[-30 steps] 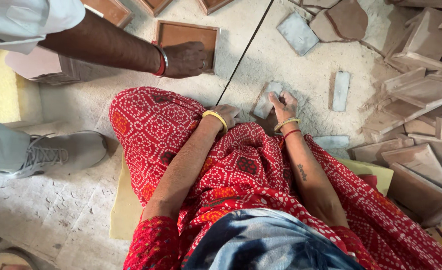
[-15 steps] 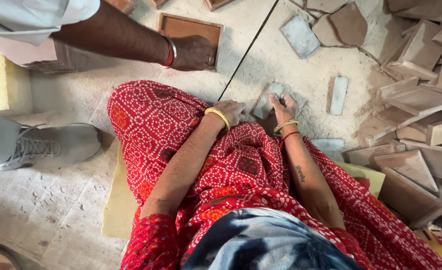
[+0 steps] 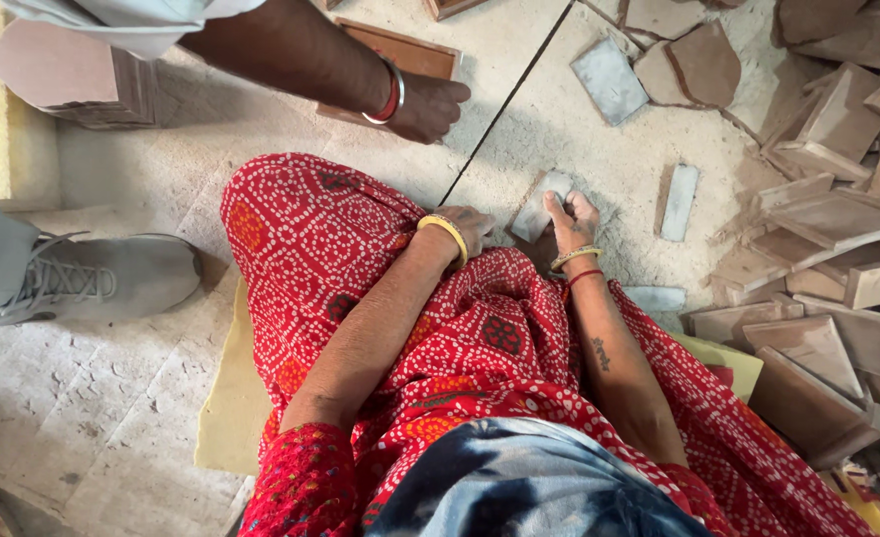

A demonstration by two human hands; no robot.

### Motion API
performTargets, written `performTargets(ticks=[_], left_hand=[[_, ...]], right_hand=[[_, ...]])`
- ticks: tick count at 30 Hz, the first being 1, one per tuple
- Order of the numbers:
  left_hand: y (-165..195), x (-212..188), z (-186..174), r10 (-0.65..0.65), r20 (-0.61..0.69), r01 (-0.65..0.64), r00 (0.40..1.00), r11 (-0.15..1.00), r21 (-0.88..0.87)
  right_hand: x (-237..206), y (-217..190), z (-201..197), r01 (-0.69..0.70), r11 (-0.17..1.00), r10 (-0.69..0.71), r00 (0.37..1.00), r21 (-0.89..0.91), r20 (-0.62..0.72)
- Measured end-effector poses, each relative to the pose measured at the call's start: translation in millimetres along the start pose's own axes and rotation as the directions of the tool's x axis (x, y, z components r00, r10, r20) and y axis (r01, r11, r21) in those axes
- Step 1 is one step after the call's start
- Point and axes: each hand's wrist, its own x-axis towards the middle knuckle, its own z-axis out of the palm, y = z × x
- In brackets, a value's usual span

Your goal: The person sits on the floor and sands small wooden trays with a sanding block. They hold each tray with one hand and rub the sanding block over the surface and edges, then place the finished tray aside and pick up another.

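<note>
— Position of the small flat grey stone tile (image 3: 542, 202)?
— On the dusty stone floor (image 3: 599, 149), under the right hand (image 3: 576, 212) fingers; left hand (image 3: 472, 227) just left.
— Beyond the fingertips?
— Co-worker's hand (image 3: 430, 104) on a square brown tile (image 3: 400, 55); tile pile (image 3: 838, 219) right.

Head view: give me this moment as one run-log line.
right hand: grip on grey tile piece, pressed to floor | left hand: resting on red cloth beside it | another person's hand: on brown tile

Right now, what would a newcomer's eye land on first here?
The red dotted dress fills the middle. Just beyond the knee, the right hand presses on a small grey tile on the dusty floor, with the left hand beside it. Another person's hand rests on a brown tile at the top; a heap of tiles lies right.
</note>
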Motion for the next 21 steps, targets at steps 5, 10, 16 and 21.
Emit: performTargets(ticks=[5,10,16,21], left_hand=[[2.7,-5.0,-5.0,-0.002,0.013,0.002,1.000,1.000,-0.007],[6.9,-10.0,-9.3,-0.014,0.053,0.014,0.999,1.000,-0.002],[10.2,-12.8,-12.5,-0.037,0.077,0.037,0.996,0.999,0.012],[8.9,-11.4,-9.9,-0.035,0.073,0.034,0.997,0.999,0.009]], right_hand=[[0.7,0.9,1.1,0.012,1.000,-0.012,1.000,0.018,0.002],[2.7,5.2,-0.4,0.092,0.996,-0.092,0.996,0.017,0.001],[3.9,6.6,-2.4,0.137,0.986,-0.137,0.991,-0.101,0.007],[2.0,4.3,-0.2,0.042,0.999,-0.042,0.999,-0.024,-0.002]])
